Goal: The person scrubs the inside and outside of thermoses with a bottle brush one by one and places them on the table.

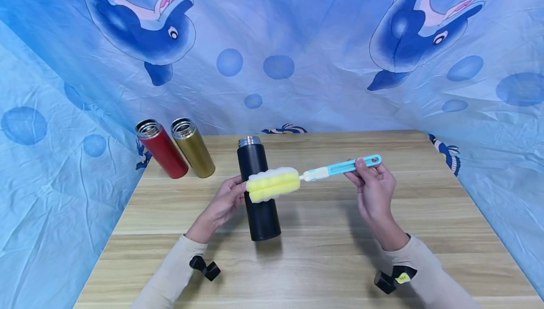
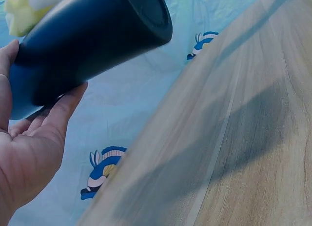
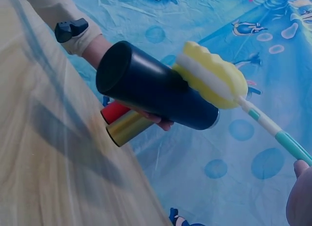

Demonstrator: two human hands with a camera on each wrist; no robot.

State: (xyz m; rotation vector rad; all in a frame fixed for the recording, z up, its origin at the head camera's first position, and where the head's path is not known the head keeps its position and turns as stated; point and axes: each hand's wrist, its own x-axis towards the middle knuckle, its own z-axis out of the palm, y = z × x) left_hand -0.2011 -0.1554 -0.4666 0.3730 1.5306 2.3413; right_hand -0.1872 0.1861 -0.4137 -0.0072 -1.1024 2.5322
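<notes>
My left hand [image 1: 224, 203] grips a black bottle [image 1: 264, 219] around its middle and holds it raised over the table, its steel-threaded mouth [image 1: 249, 141] uncovered and tilted away from me. In the left wrist view the fingers wrap under the bottle [image 2: 97, 40], whose base faces the camera. With thumb and fingers my right hand [image 1: 376, 190] pinches the turquoise and white handle [image 1: 340, 167] of a bottle brush near its looped end. The brush's yellow and white sponge head [image 1: 274, 185] overlaps the bottle's side in the head view, and in the right wrist view the sponge [image 3: 209, 77] lies along the bottle.
A red bottle [image 1: 163, 150] and a gold bottle [image 1: 194, 150], both without lids, stand at the table's back left. Beneath everything is a wood-grain table [image 1: 323, 261]. A blue curtain [image 1: 314, 30] with printed dolphins hangs behind and at both sides.
</notes>
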